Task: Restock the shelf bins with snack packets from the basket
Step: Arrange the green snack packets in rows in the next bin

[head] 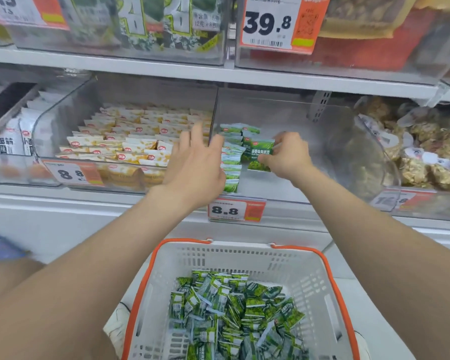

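The hands reach into the clear bin. The left hand, fingers straight and spread, sits just at 9 o'clock of a standing row of green packets. The right hand pinches one green snack packet at its 9 o'clock. Loose packets lie in the basket at 6 o'clock.

Glossy foil-like green packets; clear smooth plastic bin; matt perforated plastic basket (orange rim).

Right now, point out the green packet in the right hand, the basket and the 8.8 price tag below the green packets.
green packet (260, 155): head view, its printed front.
basket (244, 258): head view, its far wall.
8.8 price tag (224, 210): head view, its digits.
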The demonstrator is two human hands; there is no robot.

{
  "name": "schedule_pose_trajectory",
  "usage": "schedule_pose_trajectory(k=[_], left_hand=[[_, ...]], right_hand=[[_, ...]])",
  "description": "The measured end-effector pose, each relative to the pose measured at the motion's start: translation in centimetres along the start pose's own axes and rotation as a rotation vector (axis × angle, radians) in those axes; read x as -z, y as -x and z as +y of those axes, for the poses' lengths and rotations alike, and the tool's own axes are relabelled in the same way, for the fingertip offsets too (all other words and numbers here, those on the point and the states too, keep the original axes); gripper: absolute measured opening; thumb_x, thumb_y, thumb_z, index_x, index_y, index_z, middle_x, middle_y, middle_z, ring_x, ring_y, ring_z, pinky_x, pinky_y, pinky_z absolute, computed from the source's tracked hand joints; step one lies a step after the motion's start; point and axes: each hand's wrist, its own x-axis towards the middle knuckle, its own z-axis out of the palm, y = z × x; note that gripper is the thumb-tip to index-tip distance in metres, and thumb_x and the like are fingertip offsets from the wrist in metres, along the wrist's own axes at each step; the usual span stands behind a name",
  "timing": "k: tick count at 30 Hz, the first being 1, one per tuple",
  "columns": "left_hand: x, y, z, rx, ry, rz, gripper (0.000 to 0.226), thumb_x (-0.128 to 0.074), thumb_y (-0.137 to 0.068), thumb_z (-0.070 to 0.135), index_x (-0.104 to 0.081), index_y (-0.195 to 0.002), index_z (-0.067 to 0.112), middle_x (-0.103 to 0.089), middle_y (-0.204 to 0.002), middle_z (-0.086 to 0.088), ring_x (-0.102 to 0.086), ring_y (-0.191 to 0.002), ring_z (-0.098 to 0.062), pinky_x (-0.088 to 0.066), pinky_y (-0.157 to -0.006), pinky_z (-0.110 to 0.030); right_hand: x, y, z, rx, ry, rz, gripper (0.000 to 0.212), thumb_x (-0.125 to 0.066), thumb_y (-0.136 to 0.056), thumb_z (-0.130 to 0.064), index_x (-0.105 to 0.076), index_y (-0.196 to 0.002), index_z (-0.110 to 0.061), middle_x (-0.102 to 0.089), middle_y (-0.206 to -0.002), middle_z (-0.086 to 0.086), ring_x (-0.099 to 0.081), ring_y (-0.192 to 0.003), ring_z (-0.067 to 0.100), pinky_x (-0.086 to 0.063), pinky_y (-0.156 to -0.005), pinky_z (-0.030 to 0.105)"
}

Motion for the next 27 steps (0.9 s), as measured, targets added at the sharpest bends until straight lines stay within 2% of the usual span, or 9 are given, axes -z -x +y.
schedule_pose_trajectory(k=[4,7,11,14,16,18,19,22,27], left_hand=[[-0.5,-0.2,-0.2,-0.007,0.077,-0.053,0.038,-0.057,-0.093,0.022,-0.050,-0.131,0.016,-0.043,-0.132,-0.016,-0.046,-0.118,-0.040,-0.046,-0.094,-0.050],[-0.6,0.0,-0.4,-0.015,0.148,-0.057,0.032,-0.056,-0.096,0.020,-0.049,-0.127,0.016,-0.043,-0.122,-0.013,-0.052,-0.104,-0.038,-0.051,-0.084,-0.052],[-0.7,-0.1,-0.4,-0.014,0.166,-0.066,0.030,-0.056,-0.097,0.018,-0.049,-0.125,0.016,-0.042,-0.117,-0.011,-0.054,-0.096,-0.038,-0.053,-0.079,-0.052],[-0.8,-0.1,-0.5,-0.012,0.164,-0.068,0.029,-0.056,-0.097,0.018,-0.048,-0.125,0.017,-0.042,-0.117,-0.011,-0.053,-0.097,-0.037,-0.053,-0.081,-0.053],[-0.7,-0.1,-0.5,-0.019,0.145,-0.067,0.029,-0.055,-0.098,0.019,-0.048,-0.126,0.016,-0.043,-0.118,-0.011,-0.053,-0.097,-0.038,-0.052,-0.081,-0.052],[-0.6,0.0,-0.5,-0.031,0.106,-0.049,0.029,-0.052,-0.100,0.021,-0.047,-0.128,0.016,-0.044,-0.120,-0.012,-0.053,-0.097,-0.038,-0.049,-0.079,-0.048],[-0.5,0.2,-0.5,-0.034,0.080,-0.032,0.030,-0.051,-0.100,0.022,-0.047,-0.130,0.016,-0.044,-0.122,-0.013,-0.052,-0.098,-0.037,-0.047,-0.078,-0.046],[-0.1,0.9,-0.1,-0.038,0.023,0.048,0.031,-0.051,-0.098,0.024,-0.050,-0.127,0.015,-0.043,-0.131,-0.015,-0.049,-0.106,-0.037,-0.045,-0.082,-0.047],[1.7,3.0,1.0,-0.132,0.027,0.263,0.020,-0.061,-0.085,0.018,-0.059,-0.105,0.013,-0.052,-0.121,-0.013,-0.048,-0.105,-0.037,-0.043,-0.080,-0.048]], right_hand=[[-2.4,-3.7,0.2,-0.015,0.117,-0.073,0.055,-0.086,-0.080,-0.031,-0.063,-0.122,-0.005,-0.065,-0.118,0.016,-0.057,-0.120,0.033,-0.053,-0.094,0.039],[-3.7,-5.1,0.0,0.003,0.211,-0.103,0.056,-0.084,-0.080,-0.035,-0.062,-0.123,-0.007,-0.061,-0.121,0.015,-0.050,-0.125,0.032,-0.040,-0.079,0.028],[-4.2,-5.8,-0.8,0.053,0.291,-0.064,0.059,-0.083,-0.085,-0.033,-0.056,-0.132,-0.009,-0.054,-0.132,0.014,-0.045,-0.126,0.029,-0.034,-0.081,0.026],[-4.4,-5.8,-0.6,0.011,0.305,-0.020,0.073,-0.090,-0.077,-0.038,-0.048,-0.129,-0.007,-0.055,-0.126,0.017,-0.058,-0.110,0.030,-0.045,-0.080,0.030],[-4.1,-5.7,-0.4,-0.048,0.313,0.009,0.068,-0.092,-0.071,-0.048,-0.053,-0.109,-0.008,-0.065,-0.107,0.014,-0.073,-0.087,0.027,-0.056,-0.068,0.031],[-3.9,-5.6,-0.1,-0.080,0.294,-0.036,0.059,-0.088,-0.072,-0.055,-0.056,-0.089,-0.009,-0.072,-0.083,0.010,-0.072,-0.055,0.017,-0.051,-0.049,0.025],[-3.7,-5.3,0.0,-0.079,0.287,-0.082,0.056,-0.085,-0.073,-0.057,-0.061,-0.087,-0.008,-0.073,-0.074,0.008,-0.070,-0.052,0.014,-0.049,-0.049,0.024],[-3.0,-4.5,0.4,-0.025,0.241,-0.200,0.055,-0.076,-0.084,-0.054,-0.070,-0.084,0.001,-0.073,-0.073,0.009,-0.069,-0.084,0.026,-0.051,-0.064,0.030],[-0.2,0.2,1.0,0.101,0.196,-0.202,0.038,-0.057,-0.100,-0.028,-0.065,-0.131,-0.008,-0.073,-0.115,0.015,-0.064,-0.115,0.035,-0.051,-0.099,0.037]])
